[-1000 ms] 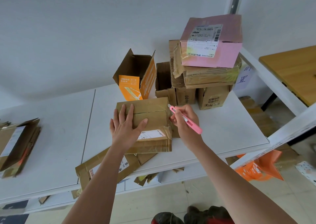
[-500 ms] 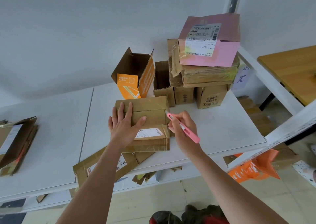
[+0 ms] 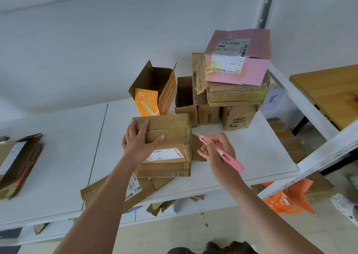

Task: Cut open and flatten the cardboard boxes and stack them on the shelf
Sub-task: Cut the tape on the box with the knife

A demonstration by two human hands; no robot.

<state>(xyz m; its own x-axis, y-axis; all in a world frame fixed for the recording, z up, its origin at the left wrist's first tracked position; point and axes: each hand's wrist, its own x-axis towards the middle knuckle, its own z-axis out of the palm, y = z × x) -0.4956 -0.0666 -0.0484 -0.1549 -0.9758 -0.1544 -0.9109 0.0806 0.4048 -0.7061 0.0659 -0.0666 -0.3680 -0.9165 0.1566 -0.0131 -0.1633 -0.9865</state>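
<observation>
A taped brown cardboard box (image 3: pixel 170 135) with a white label lies on the white shelf (image 3: pixel 242 153), resting on a flattened box (image 3: pixel 135 189) that juts over the front edge. My left hand (image 3: pixel 139 143) presses flat on the box's top left. My right hand (image 3: pixel 217 153) grips a pink box cutter (image 3: pixel 222 153), its tip just off the box's right side, where a small end flap hangs loose. A stack of flattened boxes (image 3: pixel 17 162) lies at the shelf's far left.
Behind stand an open orange box (image 3: pixel 157 90), several brown boxes (image 3: pixel 232 106) and a pink box (image 3: pixel 238 58) on top. A wooden table (image 3: pixel 329 92) is at the right. Orange bags (image 3: pixel 286 197) and cardboard scraps sit on the lower level.
My right hand has pulled the cutter away from the box's right edge toward me and to the right. The left hand has stayed on the box.
</observation>
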